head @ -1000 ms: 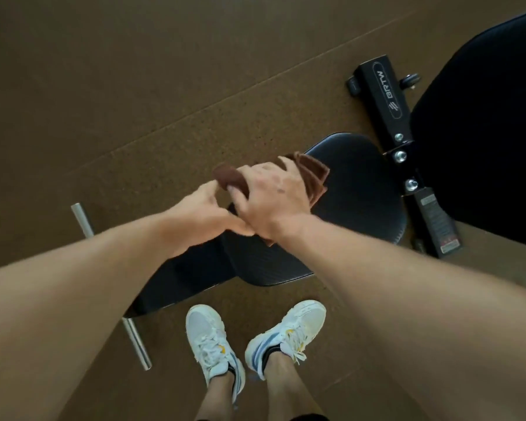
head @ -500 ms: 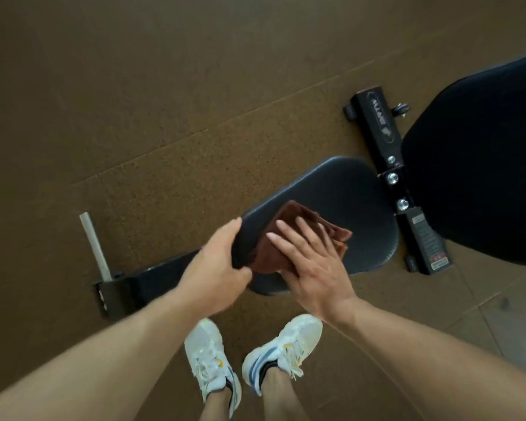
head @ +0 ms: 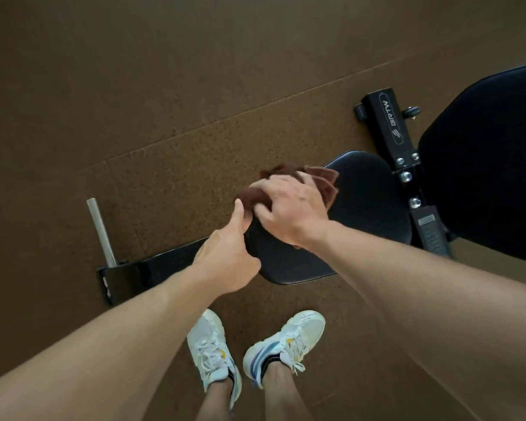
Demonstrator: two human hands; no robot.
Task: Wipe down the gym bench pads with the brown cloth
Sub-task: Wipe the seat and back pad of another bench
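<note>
The small black seat pad of the gym bench lies in the middle of the view. My right hand presses the folded brown cloth onto the pad's far left edge, with the cloth sticking out beyond my fingers. My left hand grips the pad's narrow left end, thumb up beside the cloth. The larger black back pad fills the right side.
The black frame bar with a logo and bolts runs between the two pads. A black base beam with a silver peg lies at the left. My white sneakers stand on the brown rubber floor just below the seat pad.
My right hand has slid the cloth from the near middle of the seat pad up to its far left edge. My left hand has stayed at the pad's narrow end.
</note>
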